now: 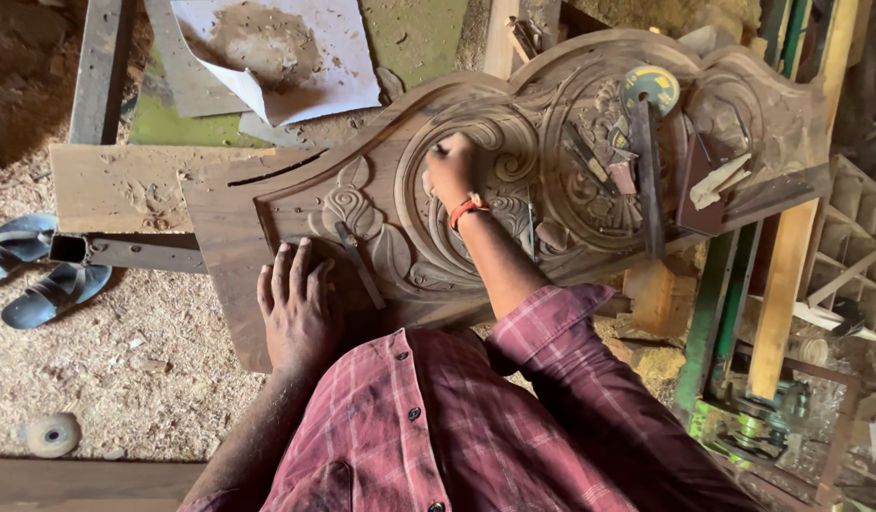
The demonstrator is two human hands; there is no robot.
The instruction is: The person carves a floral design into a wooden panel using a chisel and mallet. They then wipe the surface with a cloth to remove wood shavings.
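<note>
Overhead view from my head camera. My left hand [298, 308] lies flat, fingers spread and gripping nothing, palm down on the near edge of the carved wooden panel [267, 204]. My right hand [450, 169] reaches forward across the panel and is bunched together on the oval carved ring; I judge that it presses something small, perhaps abrasive paper, against the wood, but I cannot tell what lies under the fingers. An orange band [467, 210] circles that wrist.

Just beside my left hand, towards the right hand, a chisel [360, 265] lies loose on the panel. Beyond my right hand, further along the carving, stand a round yellow-and-blue disc [649, 87], a dark upright bar [648, 175] and several small tools [590, 156]. A sheet of dusty paper [276, 52] lies well beyond both hands; blue sandals [39, 270] lie on the sawdust floor [125, 370] well out from my left hand.

Risks, as I judge them: the loose chisel is near my left fingers and could be knocked off or cut them if the hand slides. The panel overhangs its support, so heavy pressure from either hand may tip or shift it. Tools resting on the relief could roll and mar the carving.
</note>
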